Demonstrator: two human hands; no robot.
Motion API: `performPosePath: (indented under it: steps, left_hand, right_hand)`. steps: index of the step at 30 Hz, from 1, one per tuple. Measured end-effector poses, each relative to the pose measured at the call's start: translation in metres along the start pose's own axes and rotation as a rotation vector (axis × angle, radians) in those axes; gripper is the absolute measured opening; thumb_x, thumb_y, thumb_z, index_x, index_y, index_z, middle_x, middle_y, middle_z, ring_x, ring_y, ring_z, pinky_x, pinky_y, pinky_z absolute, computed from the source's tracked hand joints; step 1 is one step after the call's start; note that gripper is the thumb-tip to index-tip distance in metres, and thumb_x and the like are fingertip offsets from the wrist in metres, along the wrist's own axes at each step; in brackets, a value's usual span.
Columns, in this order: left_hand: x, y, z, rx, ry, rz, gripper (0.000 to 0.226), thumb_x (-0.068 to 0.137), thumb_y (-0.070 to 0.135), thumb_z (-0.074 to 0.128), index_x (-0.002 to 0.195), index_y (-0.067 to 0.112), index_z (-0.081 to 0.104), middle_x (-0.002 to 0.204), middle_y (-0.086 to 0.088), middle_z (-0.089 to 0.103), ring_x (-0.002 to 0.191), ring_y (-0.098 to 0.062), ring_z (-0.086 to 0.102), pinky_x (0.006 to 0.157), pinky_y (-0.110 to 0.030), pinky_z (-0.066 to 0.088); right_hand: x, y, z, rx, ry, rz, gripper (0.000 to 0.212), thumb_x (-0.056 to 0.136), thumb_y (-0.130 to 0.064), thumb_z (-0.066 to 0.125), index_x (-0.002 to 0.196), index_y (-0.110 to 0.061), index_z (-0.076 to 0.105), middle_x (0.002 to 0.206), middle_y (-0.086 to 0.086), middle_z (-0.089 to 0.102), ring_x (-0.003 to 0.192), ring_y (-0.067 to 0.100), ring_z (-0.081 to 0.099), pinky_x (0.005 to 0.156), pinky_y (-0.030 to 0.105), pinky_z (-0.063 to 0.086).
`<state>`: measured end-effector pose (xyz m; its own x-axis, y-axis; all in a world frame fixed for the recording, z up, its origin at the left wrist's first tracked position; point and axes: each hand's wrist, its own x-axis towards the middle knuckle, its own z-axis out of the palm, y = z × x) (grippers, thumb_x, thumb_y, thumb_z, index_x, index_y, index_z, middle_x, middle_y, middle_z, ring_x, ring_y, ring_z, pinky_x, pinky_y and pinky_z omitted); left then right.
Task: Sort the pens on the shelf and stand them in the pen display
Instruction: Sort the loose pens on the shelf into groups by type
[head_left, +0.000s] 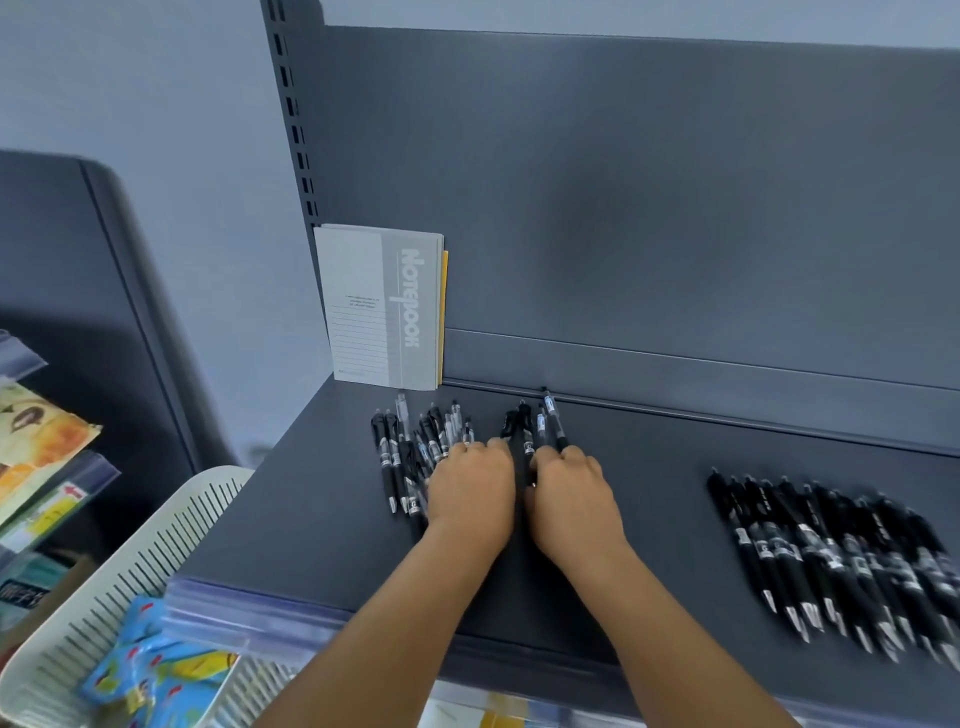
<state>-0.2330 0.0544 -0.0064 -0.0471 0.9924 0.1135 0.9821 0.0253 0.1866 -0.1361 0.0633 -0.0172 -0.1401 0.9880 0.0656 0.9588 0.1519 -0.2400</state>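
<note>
Black pens lie in three groups on the dark grey shelf (649, 519). A loose heap of pens (410, 447) lies at the left, and my left hand (470, 488) rests palm down on its right side, fingers curled over some pens. A smaller bunch of pens (535, 423) lies in the middle; my right hand (571, 493) lies on it with curled fingers. A neat row of black pens (831, 556) lies at the right, tips toward me. No pen display is in view.
A grey notebook (382, 306) leans upright against the shelf's back panel at the left. A white slotted basket (104, 597) with blue packets stands below left. Printed items sit on a rack at the far left (36, 457).
</note>
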Motion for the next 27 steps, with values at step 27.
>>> performPosePath:
  steps: [27]
  left_hand:
    - [-0.027, -0.013, -0.015, -0.631, 0.115, -0.115, 0.03, 0.087, 0.011, 0.056, 0.07, 0.031, 0.044, 0.073, 0.004, 0.063, 0.064, -0.01, 0.053, 0.063, -0.015, 0.044]
  right_hand:
    - [-0.013, -0.003, -0.007, -0.003, 0.02, 0.085, 0.019, 0.092, -0.005, 0.047, 0.109, -0.005, 0.054, 0.114, 0.013, 0.059, 0.101, 0.029, 0.06, 0.078, 0.032, 0.046]
